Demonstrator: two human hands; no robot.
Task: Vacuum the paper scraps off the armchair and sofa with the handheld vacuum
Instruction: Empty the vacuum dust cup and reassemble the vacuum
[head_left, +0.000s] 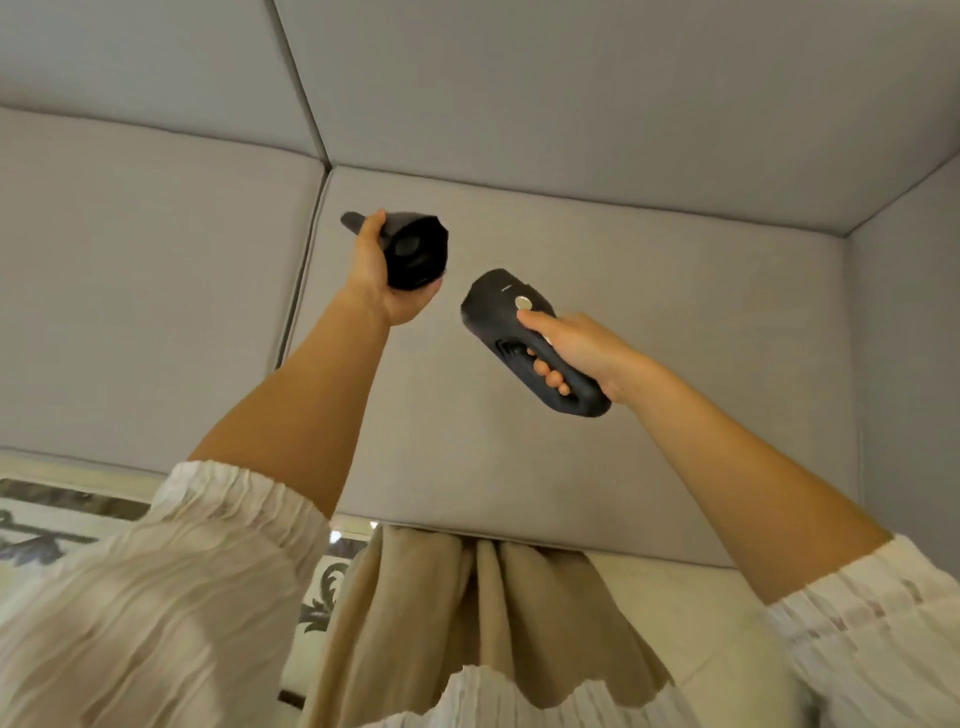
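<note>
Only one view here, the head cam, looking down over a grey sofa (597, 249). The handheld vacuum was in two pieces. The left hand (384, 275) had its fingers wrapped around the black nozzle section (415, 249), with the open round end facing back toward the camera. The right hand (576, 345) was clamped on the handle of the motor body (519, 332), fingers through the grip loop and the thumb sitting right by the silver button (523, 302). The two halves were near each other but clearly apart, both held up above the seat cushion (675, 338).

No paper scraps were visible anywhere on the cushions, so my guess is that stretch was done or not littered at all. No armchair in view that I could tell.

What could've gone wrong, in my opinion:
- If the nozzle part doubles as the dust cup, tipping that open end down would've dumped scraps straight back onto the sofa.
- Thumb that close to the button meant an accidental press could've spun the motor with nothing attached.
- Pushing the halves together at an angle might've left them half-latched, so weak suction or the front dropping off mid-pass.

Below the sofa edge were a beige skirt (467, 613) and patterned floor (47, 525).
</note>
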